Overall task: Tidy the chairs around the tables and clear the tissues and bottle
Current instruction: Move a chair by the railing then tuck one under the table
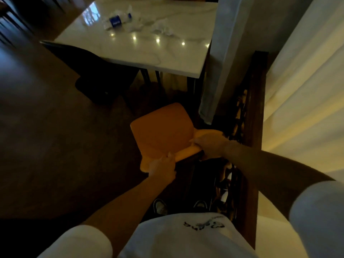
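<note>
An orange chair (162, 130) stands in front of me, just short of the white marble table (130, 51). My left hand (162, 167) grips the left end of its backrest. My right hand (209, 144) holds the right end of the same backrest. On the table's far side lies a crushed clear bottle (117, 20) with a blue label. Crumpled tissues (161, 27) lie to the right of the bottle.
A dark chair (98, 79) is tucked under the table's left side. A pale pillar (221, 58) stands at the table's right corner. A dark wooden rail (254, 127) and light curtains (301, 90) run along the right. My shoes (160, 206) are on the dark floor.
</note>
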A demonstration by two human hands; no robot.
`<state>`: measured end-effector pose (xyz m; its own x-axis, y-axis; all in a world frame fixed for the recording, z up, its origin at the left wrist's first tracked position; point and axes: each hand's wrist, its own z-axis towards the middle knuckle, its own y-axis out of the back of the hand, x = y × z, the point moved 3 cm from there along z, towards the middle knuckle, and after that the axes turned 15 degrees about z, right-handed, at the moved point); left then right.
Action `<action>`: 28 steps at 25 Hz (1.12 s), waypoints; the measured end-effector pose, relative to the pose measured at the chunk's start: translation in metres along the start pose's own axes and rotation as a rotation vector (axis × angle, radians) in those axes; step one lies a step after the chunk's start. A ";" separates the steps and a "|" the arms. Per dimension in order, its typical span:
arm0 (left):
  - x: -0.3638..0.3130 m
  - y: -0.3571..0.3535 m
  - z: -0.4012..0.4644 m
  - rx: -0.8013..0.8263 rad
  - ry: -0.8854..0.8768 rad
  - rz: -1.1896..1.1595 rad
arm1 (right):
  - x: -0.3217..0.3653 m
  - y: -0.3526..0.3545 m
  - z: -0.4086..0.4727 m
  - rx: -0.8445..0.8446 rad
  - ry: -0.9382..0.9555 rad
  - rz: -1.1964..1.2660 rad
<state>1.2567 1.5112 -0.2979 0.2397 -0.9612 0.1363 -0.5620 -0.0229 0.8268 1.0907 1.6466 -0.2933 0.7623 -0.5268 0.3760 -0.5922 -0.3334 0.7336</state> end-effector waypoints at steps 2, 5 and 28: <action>0.005 0.003 -0.001 -0.040 0.009 0.020 | 0.007 -0.001 0.008 -0.055 0.029 -0.074; 0.022 0.007 0.000 -0.051 0.001 0.003 | 0.018 0.000 0.016 -0.113 0.107 0.007; 0.208 0.027 0.079 -0.147 -0.137 0.135 | 0.110 0.046 0.141 -0.339 0.057 -0.028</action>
<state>1.2287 1.2885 -0.2903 0.0548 -0.9815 0.1834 -0.4579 0.1385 0.8781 1.1103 1.4635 -0.2981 0.7963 -0.4732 0.3768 -0.4574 -0.0636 0.8870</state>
